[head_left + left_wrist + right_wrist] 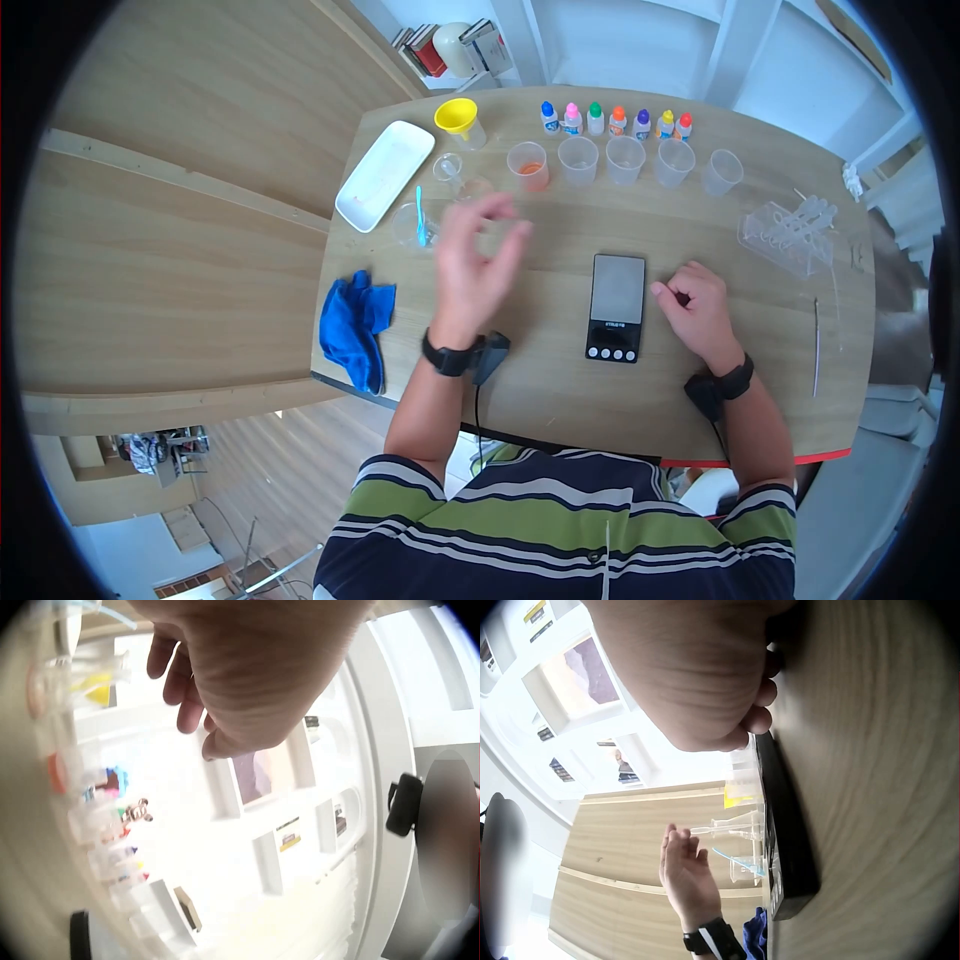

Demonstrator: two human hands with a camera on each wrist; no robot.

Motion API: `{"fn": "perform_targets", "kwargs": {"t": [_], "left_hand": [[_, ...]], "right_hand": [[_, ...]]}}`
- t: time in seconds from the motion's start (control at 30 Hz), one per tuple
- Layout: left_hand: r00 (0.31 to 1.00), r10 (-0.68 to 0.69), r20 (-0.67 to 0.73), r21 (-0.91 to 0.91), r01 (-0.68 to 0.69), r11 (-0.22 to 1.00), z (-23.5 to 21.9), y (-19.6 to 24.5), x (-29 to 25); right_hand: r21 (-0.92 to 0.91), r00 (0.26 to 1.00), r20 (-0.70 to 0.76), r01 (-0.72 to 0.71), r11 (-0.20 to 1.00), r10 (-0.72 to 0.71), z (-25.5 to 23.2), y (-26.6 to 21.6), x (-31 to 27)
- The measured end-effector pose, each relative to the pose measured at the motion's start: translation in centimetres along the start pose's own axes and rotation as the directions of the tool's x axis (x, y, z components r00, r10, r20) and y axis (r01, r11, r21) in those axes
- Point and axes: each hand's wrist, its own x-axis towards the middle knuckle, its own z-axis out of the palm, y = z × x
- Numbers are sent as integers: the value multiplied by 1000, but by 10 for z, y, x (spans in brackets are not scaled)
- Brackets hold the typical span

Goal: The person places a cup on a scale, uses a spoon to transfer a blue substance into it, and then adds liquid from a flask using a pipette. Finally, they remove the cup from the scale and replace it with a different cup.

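Desk [600, 420]: light wood with rounded corners, carrying everything below; a red strip runs along its near edge.
White tray [384, 175]: long and shallow, lying at an angle near the far left corner.
Blue cloth [355, 328]: crumpled at the left edge of the desk.
Left hand [478, 262]: raised above the desk with fingers straight and spread, its grip open and holding nothing; it hovers just in front of small clear beakers [450, 170], one with a blue stirrer [420, 215] standing in it.
Right hand [698, 312]: resting on the desk just right of the scale, fingers curled under into a loose fist, nothing in its grip.
Pocket scale [615, 306]: black, flat, lying between the two hands, nearer the right one.
Test-tube rack [790, 232]: clear plastic, far right.
Plastic cups [625, 160]: a row of clear ones behind the scale; the leftmost holds orange liquid.
Yellow funnel [457, 117]: set in a small vessel beside the tray.
Dropper bottles [615, 121]: a row with coloured caps at the far edge.
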Motion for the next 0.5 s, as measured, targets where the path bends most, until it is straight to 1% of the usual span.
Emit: {"fn": "perform_targets", "kwargs": {"t": [0.07, 0.13, 0.17, 0.23, 0.27, 0.3, 0.33, 0.37, 0.4, 0.47, 0.5], "left_hand": [[981, 11, -194, 154, 19, 988, -31, -8, 1], [927, 0, -374, 230, 93, 969, -58, -35, -5], [931, 8, -366, 234, 84, 969, -67, -47, -9], [888, -174, -426, 323, 329, 887, -80, -70, -17], [889, -169, -425, 324, 324, 889, -80, -82, -21], [874, -317, -368, 172, 399, 901, -80, -91, -24], [845, -452, -287, 21, 477, 879, -81, -99, -28], [831, -510, -224, 33, 529, 848, -79, -97, -28], [832, -507, -225, 30, 526, 850, -75, -95, -27], [858, -486, -167, 153, 509, 847, -68, -95, -25], [867, -473, -156, 163, 495, 854, -68, -106, -27]], "right_hand": [[2, 1000, -10, 7, 1000, -7, 0, 0, 0], [-17, 1000, -5, 12, 1000, -12, 0, -1, 0], [-13, 1000, -16, 8, 1000, -8, 0, -1, -1], [-6, 1000, -15, -7, 1000, 7, -1, -2, 0], [-5, 1000, -21, -5, 1000, 5, 0, -1, -1], [-10, 1000, -19, -7, 1000, 7, 0, 0, -1], [-15, 1000, -16, -7, 1000, 7, 1, 1, -1], [-17, 1000, -18, -4, 1000, 4, 1, 0, -1], [-20, 1000, -21, -2, 1000, 1, 1, 0, 0], [-25, 1000, -26, 0, 1000, -1, 1, 0, -1], [-24, 1000, -24, 2, 1000, -2, 1, 1, -1]]}}
